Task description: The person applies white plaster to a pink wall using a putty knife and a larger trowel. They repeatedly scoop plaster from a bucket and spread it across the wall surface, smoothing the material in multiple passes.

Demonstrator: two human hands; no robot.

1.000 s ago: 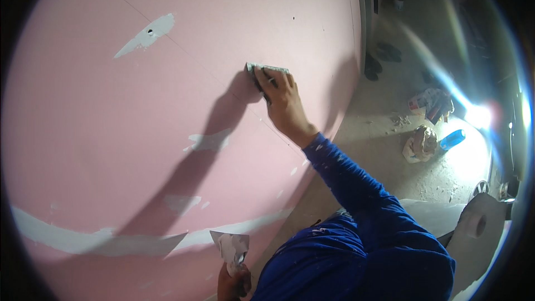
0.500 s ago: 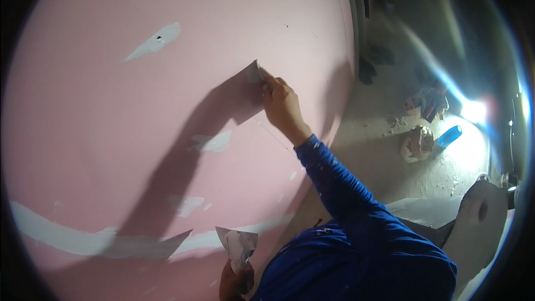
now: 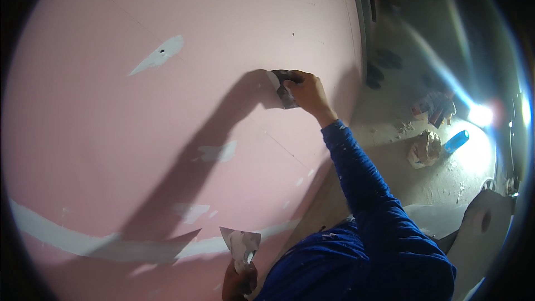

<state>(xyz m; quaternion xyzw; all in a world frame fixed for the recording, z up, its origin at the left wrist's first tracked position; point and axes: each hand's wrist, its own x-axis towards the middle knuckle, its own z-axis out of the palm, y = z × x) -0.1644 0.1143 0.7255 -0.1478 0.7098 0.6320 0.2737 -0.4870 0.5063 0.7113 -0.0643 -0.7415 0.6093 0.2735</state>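
Note:
My right hand (image 3: 309, 96), at the end of a blue sleeve, is closed on a putty knife (image 3: 286, 90) at the pink wallboard (image 3: 139, 150). The blade is dark, with pale compound along its left edge. Whether that edge touches the board, I cannot tell. Low in the picture, my left hand (image 3: 239, 280) grips another putty knife (image 3: 243, 245), its blade upward and loaded with whitish compound. Pale compound patches dot the board; one long patch (image 3: 159, 54) has a small dark hole. A pale filled band (image 3: 67, 239) crosses the lower board.
Right of the board, the floor (image 3: 379, 139) holds a crumpled bag (image 3: 425, 149), a blue cylindrical object (image 3: 457, 141) and a torn dark-and-pale package (image 3: 434, 107). A bright lamp (image 3: 480, 115) shines beside them. A grey panel with a hole (image 3: 473, 239) stands at lower right.
My right hand has moved rightward and slightly down with its putty knife, and the blade has turned. My left hand still holds its loaded knife, almost unmoved. The view has shifted slightly.

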